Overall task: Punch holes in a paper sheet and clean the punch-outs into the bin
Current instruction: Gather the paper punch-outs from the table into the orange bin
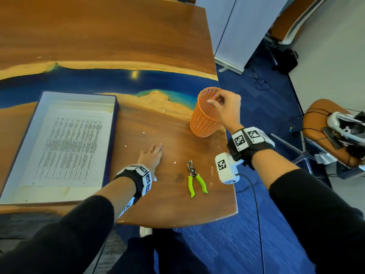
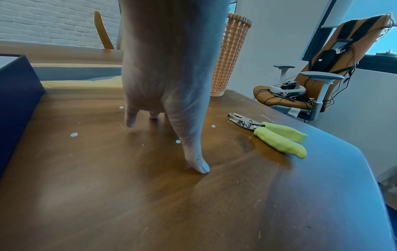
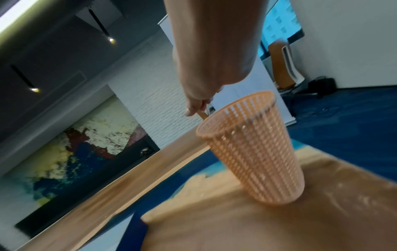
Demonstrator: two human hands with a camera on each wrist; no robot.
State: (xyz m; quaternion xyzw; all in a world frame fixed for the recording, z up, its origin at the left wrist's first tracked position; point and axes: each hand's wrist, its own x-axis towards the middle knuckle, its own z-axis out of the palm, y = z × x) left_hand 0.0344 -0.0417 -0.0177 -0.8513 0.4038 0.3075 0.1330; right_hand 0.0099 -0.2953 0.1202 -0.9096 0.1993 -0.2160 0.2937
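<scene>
The left hand (image 1: 151, 155) lies flat, fingers straight, on the brown wooden table (image 1: 138, 204) among small white paper punch-outs (image 1: 125, 146), beside the green-handled metal hole punch (image 1: 194, 177). The right hand (image 1: 227, 107) hovers over the orange slotted plastic bin (image 1: 205, 119), fingertips seemingly pinched together. The printed paper sheet (image 1: 67, 147) lies in a shallow white box (image 1: 79, 96).

Head view: bright, even indoor light; one small glare spot on the blue resin band of the desk (image 1: 134, 74); edges bow outward from the wide lens; detail sharp.
Left wrist view: cool bluish cast; the left hand (image 2: 169, 71) is soft and out of focus up close, with a faint shadow under its fingertips; strong edge distortion.
Right wrist view: tilted, motion-blurred throughout; two ceiling spotlights (image 3: 111, 40) flare; the bin (image 3: 253, 146) is smeared.
</scene>
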